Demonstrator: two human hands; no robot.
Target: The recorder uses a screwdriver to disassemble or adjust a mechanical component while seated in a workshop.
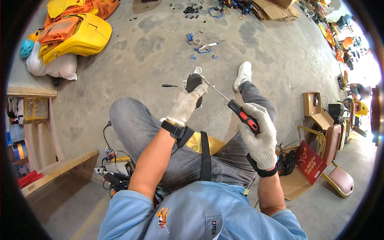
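My gloved left hand [188, 102] grips a black oblong part [194, 83] with light metal tabs [198, 70] above the floor, fingers wrapped round it. My gloved right hand [258, 132] holds a screwdriver [243, 116] by its black-and-red handle; the long shaft points up-left, its tip at the part near my left hand, though exact contact is hard to make out. A thin dark rod [169, 85] shows left of the part, on the floor. Farther forward lie small blue pieces, a ring and a pale strip [208, 45].
Yellow and orange plastic shells [88, 34] sit upper left on white sacks. A wooden shelf [60, 168] stands at left. Cardboard boxes [310, 98], chairs [340, 180] and cabled electronics [112, 176] are around me. My legs are bent on the concrete floor [140, 68]; scattered parts line the far edges.
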